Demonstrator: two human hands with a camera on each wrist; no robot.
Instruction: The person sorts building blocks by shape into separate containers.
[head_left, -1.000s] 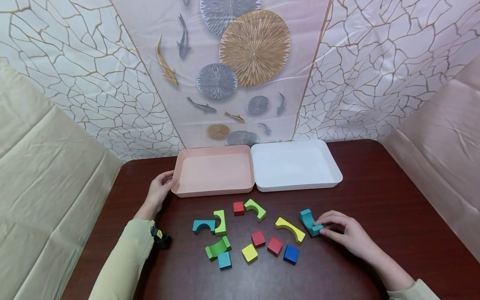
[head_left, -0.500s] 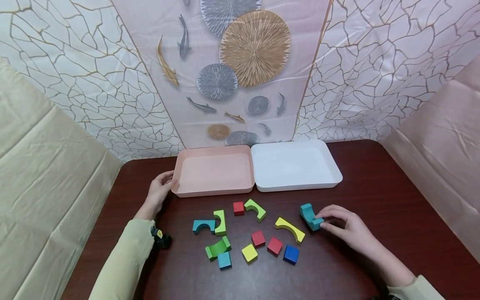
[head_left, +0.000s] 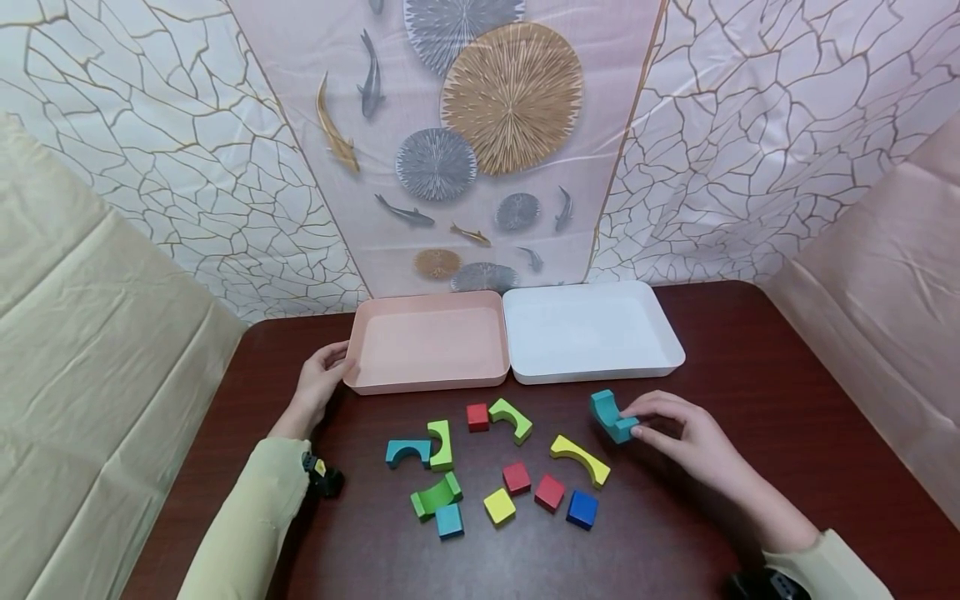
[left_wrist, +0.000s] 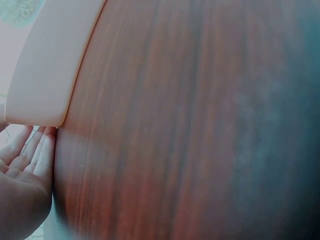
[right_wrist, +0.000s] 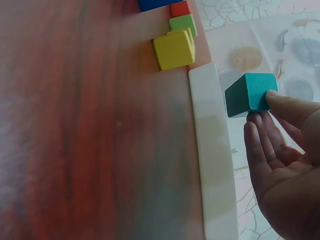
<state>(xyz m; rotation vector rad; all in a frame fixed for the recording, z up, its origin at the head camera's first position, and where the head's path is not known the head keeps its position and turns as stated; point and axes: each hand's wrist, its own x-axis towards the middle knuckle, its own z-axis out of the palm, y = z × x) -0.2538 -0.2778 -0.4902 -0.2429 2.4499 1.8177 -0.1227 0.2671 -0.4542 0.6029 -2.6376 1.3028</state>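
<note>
My right hand [head_left: 693, 437] pinches one end of a teal arch block [head_left: 613, 418] between thumb and fingers, holding it raised above the table. In the right wrist view the teal arch block [right_wrist: 257, 92] appears end-on, thumb [right_wrist: 290, 107] on one face and fingertips beneath. At the left end of the pink tray [head_left: 427, 387], my left hand [head_left: 317, 387] grips the rim. In the left wrist view, its fingers [left_wrist: 30, 150] touch the outside of that end, and the thumb is mostly out of frame. A yellow arch block [head_left: 579, 460] lies nearest the right hand.
A white tray [head_left: 596, 372] adjoins the pink one. Other blocks lie on the dark table: a red cube [head_left: 477, 417], lime arch [head_left: 512, 419], blue cube [head_left: 582, 509], yellow cube [head_left: 499, 507], green arch [head_left: 437, 495], teal cube [head_left: 449, 521] and several more.
My right hand has lifted the teal arch block off the table and carried it slightly left, toward the white tray. The left hand has stayed at the pink tray.
</note>
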